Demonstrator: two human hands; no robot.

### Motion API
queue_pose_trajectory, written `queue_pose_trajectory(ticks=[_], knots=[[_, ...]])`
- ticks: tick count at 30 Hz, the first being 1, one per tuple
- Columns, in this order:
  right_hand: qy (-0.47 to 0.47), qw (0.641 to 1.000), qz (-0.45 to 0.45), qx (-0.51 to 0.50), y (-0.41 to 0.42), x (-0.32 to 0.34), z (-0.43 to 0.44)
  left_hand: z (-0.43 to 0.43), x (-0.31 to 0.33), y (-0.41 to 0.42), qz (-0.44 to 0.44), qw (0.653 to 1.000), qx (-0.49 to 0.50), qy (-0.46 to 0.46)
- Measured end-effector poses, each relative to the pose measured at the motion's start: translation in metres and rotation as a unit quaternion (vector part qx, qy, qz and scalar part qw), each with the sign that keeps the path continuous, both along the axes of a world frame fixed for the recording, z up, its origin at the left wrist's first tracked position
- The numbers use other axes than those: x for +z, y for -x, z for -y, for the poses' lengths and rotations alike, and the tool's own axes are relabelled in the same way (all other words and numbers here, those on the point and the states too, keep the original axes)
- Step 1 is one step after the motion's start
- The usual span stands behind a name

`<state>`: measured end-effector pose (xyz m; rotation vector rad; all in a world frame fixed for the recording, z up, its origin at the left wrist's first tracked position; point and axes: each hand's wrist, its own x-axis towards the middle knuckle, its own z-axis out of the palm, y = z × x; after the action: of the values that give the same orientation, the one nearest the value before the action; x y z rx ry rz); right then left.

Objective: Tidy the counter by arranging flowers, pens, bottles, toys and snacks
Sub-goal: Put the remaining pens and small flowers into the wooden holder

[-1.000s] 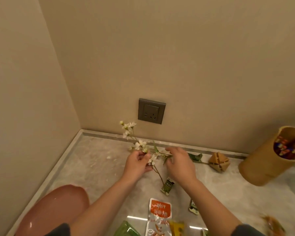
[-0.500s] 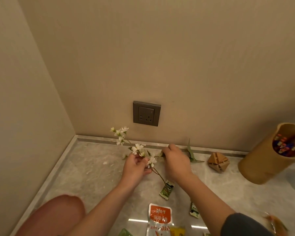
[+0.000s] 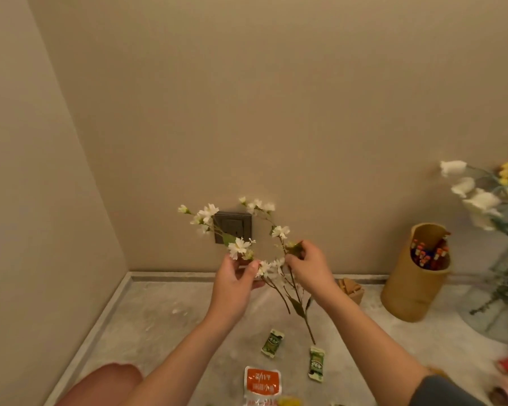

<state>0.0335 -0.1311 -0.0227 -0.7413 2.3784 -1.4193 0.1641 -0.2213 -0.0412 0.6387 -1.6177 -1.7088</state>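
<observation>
I am holding two sprigs of small white blossoms above the counter [image 3: 159, 312], in front of the wall outlet [image 3: 233, 227].

My left hand [image 3: 235, 284] is pinching the left sprig [image 3: 239, 248] between thumb and curled fingers. Its blossoms are rising up and to the left of the hand, across the face of the outlet.

My right hand [image 3: 308, 268] is pinching the right sprig [image 3: 280, 231], fingertips closed on the stem at a green leaf. Its flowers are standing above and to the left of that hand.

The two hands are close together but not touching. Below them the bare stems are hanging down between my wrists, crossing one another. I cannot tell which stem belongs to which sprig. The longest stem is ending just above the right-hand green packet [image 3: 316, 363]. Whether it is touching the counter I cannot tell.

A second green packet [image 3: 272, 342] is lying just left of that one, and an orange packet [image 3: 262, 383] is lying nearer to me.

A wooden toy [image 3: 351, 288] is showing partly behind my right wrist. To the right, the bamboo holder [image 3: 414, 288] is standing upright with pens [image 3: 428, 254] inside. Beyond it, a glass vase [image 3: 505, 288] is holding white and yellow flowers [image 3: 478, 200].
</observation>
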Motion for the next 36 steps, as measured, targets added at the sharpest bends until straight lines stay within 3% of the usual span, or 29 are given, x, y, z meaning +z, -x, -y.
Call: queue_pose_trajectory(ticks=[8,25,30,36], knots=[[0.148,0.989,0.003,-0.023,0.010,0.058,-0.073,-0.045,0.036,0.039,-0.029,0.998,-0.037,0.029],[0.285,0.942,-0.137,-0.115,0.113,0.155,-0.204,-0.173,0.117,0.179,-0.135,0.983,-0.093,0.085],[0.283,0.939,-0.165,-0.104,0.140,0.158,-0.211,-0.184,0.124,0.210,-0.156,0.976,-0.054,0.141],[0.218,0.956,-0.171,-0.101,0.166,0.117,-0.212,-0.180,0.091,0.239,-0.067,0.981,-0.029,0.178]])
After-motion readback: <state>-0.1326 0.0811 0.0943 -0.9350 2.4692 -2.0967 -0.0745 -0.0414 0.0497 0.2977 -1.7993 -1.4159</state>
